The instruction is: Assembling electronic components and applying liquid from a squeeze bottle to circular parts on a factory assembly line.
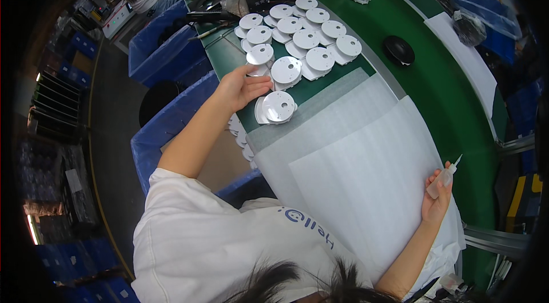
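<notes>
Your right hand [437, 203] is gripping a translucent, thin-nozzled bottle [441, 184]; your left hand [239, 87], fingers loosely extended, is reaching to glossy, white, round parts [278, 106] sitting on the green counter [309, 88].

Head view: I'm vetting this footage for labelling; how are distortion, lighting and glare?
In the head view, fisheye distortion bows the green belt and the corners go black; also in the head view, the white sheets are bright while the floor at left is dim; the head view shows faint sheen on the frontmost white disc.
</notes>
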The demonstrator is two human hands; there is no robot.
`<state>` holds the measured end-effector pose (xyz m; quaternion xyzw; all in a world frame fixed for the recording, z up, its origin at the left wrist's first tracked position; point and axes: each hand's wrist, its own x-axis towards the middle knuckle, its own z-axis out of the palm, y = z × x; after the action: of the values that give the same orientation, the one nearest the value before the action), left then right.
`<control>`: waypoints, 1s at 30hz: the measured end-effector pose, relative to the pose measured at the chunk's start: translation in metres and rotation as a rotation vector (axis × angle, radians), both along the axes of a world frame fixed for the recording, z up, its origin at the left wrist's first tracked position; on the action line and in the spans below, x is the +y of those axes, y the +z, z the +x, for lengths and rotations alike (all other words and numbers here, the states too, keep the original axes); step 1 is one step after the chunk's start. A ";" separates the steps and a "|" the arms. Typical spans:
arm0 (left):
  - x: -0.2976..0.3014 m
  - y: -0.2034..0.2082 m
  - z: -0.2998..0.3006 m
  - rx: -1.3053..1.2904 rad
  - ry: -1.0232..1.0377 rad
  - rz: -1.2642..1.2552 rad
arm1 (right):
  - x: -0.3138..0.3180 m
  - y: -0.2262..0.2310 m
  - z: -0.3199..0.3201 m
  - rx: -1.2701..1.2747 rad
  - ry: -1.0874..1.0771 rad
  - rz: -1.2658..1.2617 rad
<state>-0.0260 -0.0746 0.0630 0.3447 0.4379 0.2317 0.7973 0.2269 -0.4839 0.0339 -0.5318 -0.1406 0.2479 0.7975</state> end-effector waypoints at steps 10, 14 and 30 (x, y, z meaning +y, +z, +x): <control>0.035 -0.011 -0.010 0.177 -0.013 0.209 | 0.000 -0.003 -0.002 0.001 0.011 0.002; 0.041 -0.003 -0.009 0.234 -0.058 0.359 | -0.001 -0.005 -0.003 0.012 0.011 0.005; 0.039 -0.012 -0.003 0.504 -0.073 0.737 | 0.000 -0.005 -0.006 0.031 0.018 0.015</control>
<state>-0.0290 -0.0360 0.0510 0.6667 0.4944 0.2527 0.4972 0.2206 -0.4836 0.0287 -0.5208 -0.1351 0.2623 0.8011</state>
